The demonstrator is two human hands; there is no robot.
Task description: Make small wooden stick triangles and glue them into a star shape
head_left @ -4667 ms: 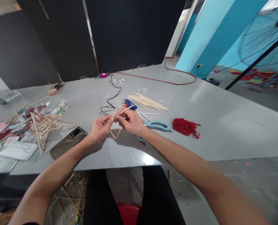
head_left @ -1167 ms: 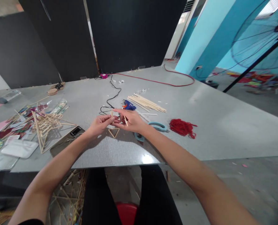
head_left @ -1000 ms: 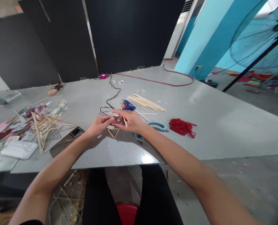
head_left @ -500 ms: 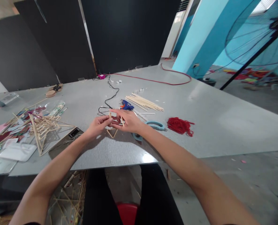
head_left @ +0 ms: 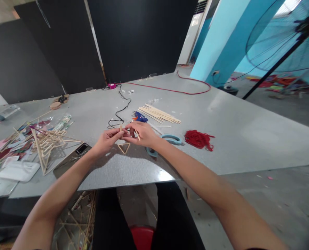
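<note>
My left hand (head_left: 109, 138) pinches short wooden sticks (head_left: 121, 128) that stand upright between thumb and fingers. Close against it, my right hand (head_left: 141, 133) holds another short wooden stick (head_left: 137, 134), its fingertips near the left fingertips. A small wooden triangle (head_left: 124, 148) lies on the table just below the hands. Behind them rests a blue glue gun (head_left: 140, 117) with an orange part. Scissors with light blue handles (head_left: 172, 139) are partly hidden by my right hand and forearm.
Long wooden sticks (head_left: 159, 114) lie beyond my right hand, with red cord (head_left: 199, 139) farther right. At left are a stick frame (head_left: 41, 152), a phone (head_left: 81, 148) and colored scraps. A black cable (head_left: 121, 113) runs toward a pink plug block (head_left: 112, 85).
My right fingers have shifted and curled slightly beside the left fingertips. More of the small triangle's top edge shows. The whole view has shifted slightly.
</note>
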